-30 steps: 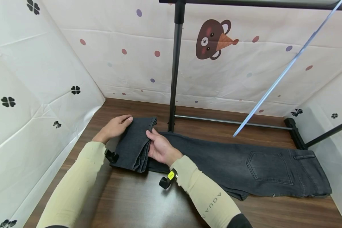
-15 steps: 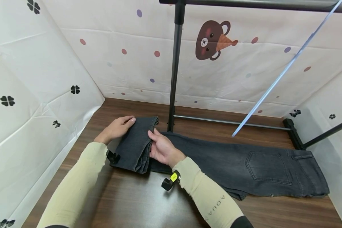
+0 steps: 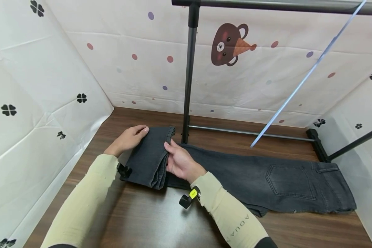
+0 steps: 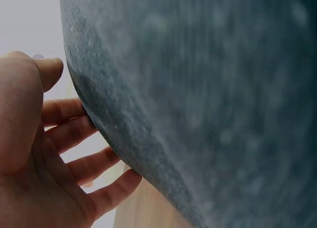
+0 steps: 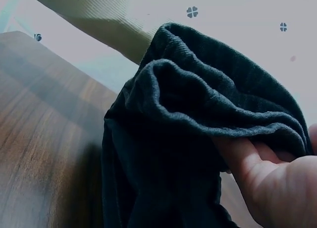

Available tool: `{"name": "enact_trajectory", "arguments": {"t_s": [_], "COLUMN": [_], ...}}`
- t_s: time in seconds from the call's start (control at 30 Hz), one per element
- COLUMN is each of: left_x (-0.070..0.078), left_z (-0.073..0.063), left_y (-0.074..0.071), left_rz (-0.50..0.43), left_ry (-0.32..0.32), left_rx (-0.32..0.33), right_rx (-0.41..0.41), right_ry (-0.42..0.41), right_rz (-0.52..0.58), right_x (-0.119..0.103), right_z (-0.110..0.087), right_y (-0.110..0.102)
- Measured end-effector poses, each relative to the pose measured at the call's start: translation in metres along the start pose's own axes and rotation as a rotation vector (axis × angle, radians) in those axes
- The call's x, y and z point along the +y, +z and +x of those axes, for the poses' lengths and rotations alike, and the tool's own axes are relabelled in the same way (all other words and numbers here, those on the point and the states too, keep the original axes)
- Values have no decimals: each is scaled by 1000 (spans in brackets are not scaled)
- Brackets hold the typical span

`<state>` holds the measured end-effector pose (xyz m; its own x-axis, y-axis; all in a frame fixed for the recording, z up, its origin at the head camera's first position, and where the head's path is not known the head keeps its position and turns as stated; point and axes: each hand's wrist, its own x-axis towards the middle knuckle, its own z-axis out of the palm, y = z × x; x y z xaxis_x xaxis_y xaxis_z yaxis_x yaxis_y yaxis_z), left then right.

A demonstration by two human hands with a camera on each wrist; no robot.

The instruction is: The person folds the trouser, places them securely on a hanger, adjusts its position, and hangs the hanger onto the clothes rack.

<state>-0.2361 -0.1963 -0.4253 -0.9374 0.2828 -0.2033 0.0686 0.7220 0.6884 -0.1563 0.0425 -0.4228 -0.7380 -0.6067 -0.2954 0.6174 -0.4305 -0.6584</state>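
Note:
Dark grey jeans (image 3: pixel 235 172) lie lengthwise across the table, waist at the right with a back pocket showing. At the left their leg ends are folded back over the legs, the hems (image 3: pixel 159 175) pointing right. My right hand (image 3: pixel 184 163) pinches the hems, thumb on top and the other fingers under the cloth. In the right wrist view the stacked hem openings (image 5: pixel 198 99) gape beside this hand (image 5: pixel 277 183). My left hand (image 3: pixel 128 139) touches the left folded edge; the left wrist view shows its fingers (image 4: pixel 94 166) nearly straight against the fold, thumb apart from it.
Behind the jeans stands a black metal rack with an upright post (image 3: pixel 190 75), a top bar and a low rail (image 3: pixel 232 130). A light blue strip (image 3: pixel 307 75) hangs slantwise from the bar. Patterned white sheets (image 3: pixel 136 75) enclose the brown wooden table (image 3: pixel 142 220).
Both hands have shifted slightly to the right, and the folded leg ends have moved right with them. The hold on the hems stays the same.

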Motion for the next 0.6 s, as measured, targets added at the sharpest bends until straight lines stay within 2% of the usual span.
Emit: {"name": "enact_trajectory", "arguments": {"t_s": [0.3,0.6], "left_x": [-2,-1], "left_z": [3,2], "left_y": [-1,-2], "left_rz": [-24,-40], "left_ry": [-14,5], "left_rx": [-29,-43], "right_rx": [-17,-16], "right_ry": [2,-4], "right_rz": [-12,-1], "right_x": [-4,-6], "right_z": [-10,-20], "right_y": [-2,-5]}}
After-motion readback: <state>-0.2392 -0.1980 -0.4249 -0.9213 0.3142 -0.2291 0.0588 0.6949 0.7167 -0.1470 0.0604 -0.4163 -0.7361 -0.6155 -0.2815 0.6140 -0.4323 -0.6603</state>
